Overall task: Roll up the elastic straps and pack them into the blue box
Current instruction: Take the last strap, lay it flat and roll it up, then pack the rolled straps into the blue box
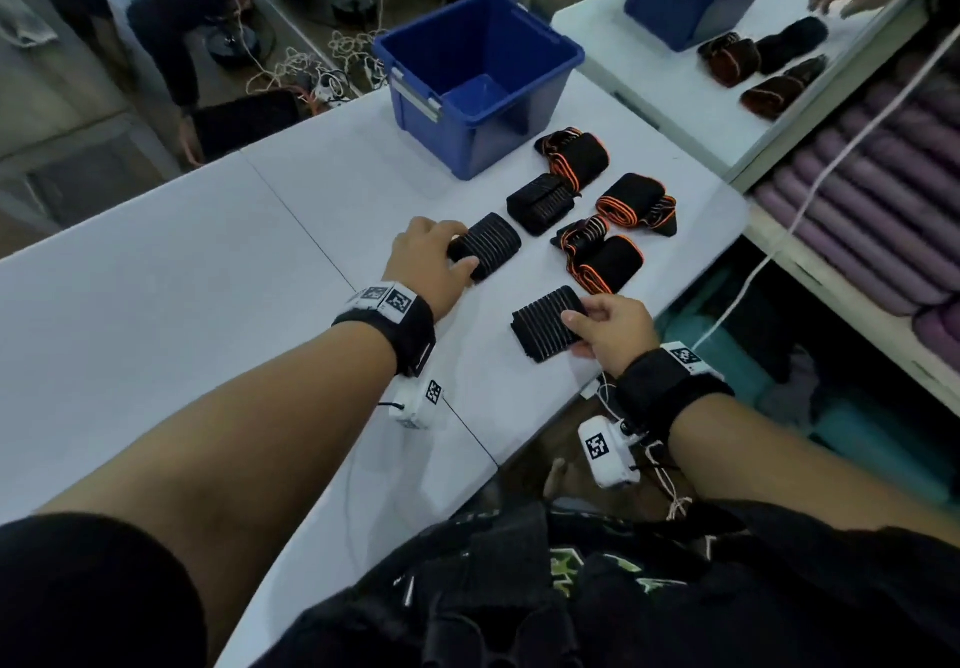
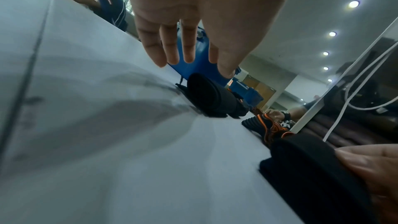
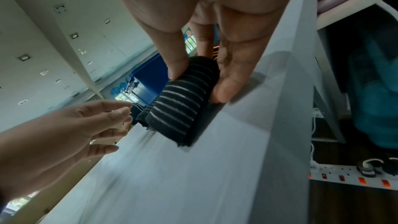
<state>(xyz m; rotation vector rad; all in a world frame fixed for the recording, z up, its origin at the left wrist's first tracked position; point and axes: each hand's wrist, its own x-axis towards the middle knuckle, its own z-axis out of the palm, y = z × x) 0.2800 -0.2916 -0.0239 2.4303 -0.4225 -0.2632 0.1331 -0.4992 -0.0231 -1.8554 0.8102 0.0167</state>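
The blue box (image 1: 478, 75) stands open at the far side of the white table (image 1: 182, 262). My left hand (image 1: 452, 252) reaches over a rolled black strap with grey stripes (image 1: 488, 244); in the left wrist view its fingers (image 2: 189, 48) are straight just above that roll (image 2: 204, 94), with the blue box (image 2: 202, 52) behind. My right hand (image 1: 582, 324) pinches a second black striped strap (image 1: 545, 327) lying near the table's right edge. The right wrist view shows thumb and fingers (image 3: 176, 67) clamped on this strap (image 3: 178, 108), with my left hand (image 3: 103, 122) spread open beside it.
Several more straps, black with orange edges (image 1: 634, 202), and one black roll (image 1: 540, 202) lie between my hands and the box. A mirror (image 1: 753, 44) stands to the right. Past the table's right edge are shelves of purple rolls (image 1: 857, 210) and a power strip (image 3: 344, 175).
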